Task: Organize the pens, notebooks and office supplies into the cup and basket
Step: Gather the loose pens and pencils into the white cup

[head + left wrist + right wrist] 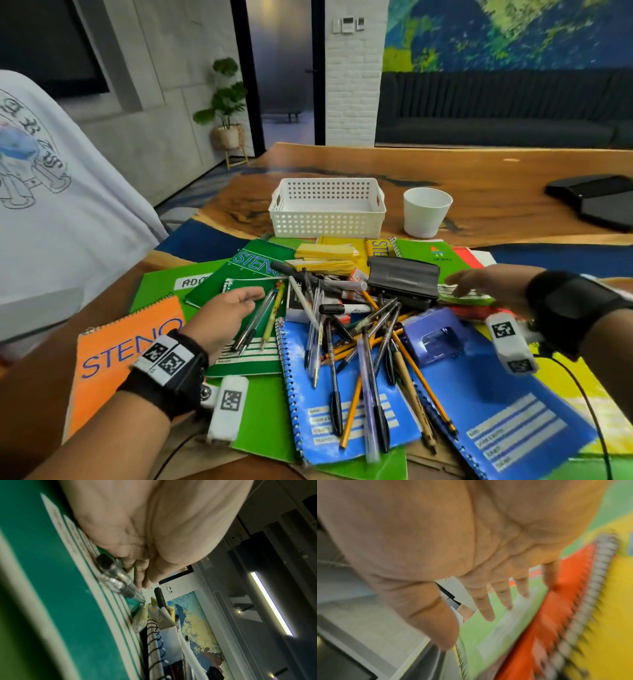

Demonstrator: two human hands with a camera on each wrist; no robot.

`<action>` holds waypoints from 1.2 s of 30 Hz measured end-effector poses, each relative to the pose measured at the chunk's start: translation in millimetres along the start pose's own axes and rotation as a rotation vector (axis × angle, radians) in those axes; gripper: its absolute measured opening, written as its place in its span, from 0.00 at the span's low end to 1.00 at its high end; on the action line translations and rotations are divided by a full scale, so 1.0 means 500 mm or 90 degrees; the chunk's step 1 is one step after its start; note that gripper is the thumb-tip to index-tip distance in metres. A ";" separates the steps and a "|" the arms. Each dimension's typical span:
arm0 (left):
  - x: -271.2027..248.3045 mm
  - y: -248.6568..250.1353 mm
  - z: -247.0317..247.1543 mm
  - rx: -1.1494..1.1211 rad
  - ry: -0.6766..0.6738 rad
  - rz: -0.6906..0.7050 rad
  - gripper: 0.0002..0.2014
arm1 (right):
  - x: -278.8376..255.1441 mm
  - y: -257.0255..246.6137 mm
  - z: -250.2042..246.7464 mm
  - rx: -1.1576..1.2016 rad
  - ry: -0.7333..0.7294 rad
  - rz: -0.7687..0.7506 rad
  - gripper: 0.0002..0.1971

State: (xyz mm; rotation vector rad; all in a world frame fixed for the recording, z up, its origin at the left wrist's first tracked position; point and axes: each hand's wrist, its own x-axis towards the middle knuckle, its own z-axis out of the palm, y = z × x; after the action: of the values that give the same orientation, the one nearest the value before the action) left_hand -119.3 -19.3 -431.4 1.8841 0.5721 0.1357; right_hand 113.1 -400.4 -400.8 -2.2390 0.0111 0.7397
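Observation:
A white perforated basket (327,209) and a white cup (426,212) stand empty behind a heap of notebooks and pens (359,335). My left hand (245,299) lies open on a dark green notebook (246,353), fingers beside two clear pens (255,323). The left wrist view shows the palm (142,584) over that notebook (51,574) with the clear pens (113,580) at the fingers. My right hand (479,284) is open, its straight fingers (488,615) spread on a light green spiral notebook (488,635) atop an orange one (556,615).
An orange steno pad (126,349), blue spiral notebooks (342,411), a purple hole punch (435,339), a black case (404,279) and yellow notes (325,255) crowd the wooden table (479,178). A person in a white shirt (51,205) stands at left. Black flat objects (596,198) lie far right.

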 end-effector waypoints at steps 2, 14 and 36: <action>0.001 0.001 0.000 0.001 0.002 -0.002 0.19 | 0.012 -0.027 -0.024 -0.103 0.060 0.002 0.21; 0.053 0.059 0.000 0.265 0.023 -0.050 0.09 | 0.167 -0.153 -0.101 -0.439 0.318 -0.207 0.29; 0.088 0.011 -0.024 0.036 -0.017 -0.171 0.09 | 0.180 -0.247 -0.094 -0.140 0.299 -0.241 0.32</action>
State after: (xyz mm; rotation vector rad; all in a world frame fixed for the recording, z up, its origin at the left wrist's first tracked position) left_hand -83.1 8.9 -429.4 1.8408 0.8114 -0.0810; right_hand 240.1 -325.5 -339.1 -2.4749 -0.2699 0.0058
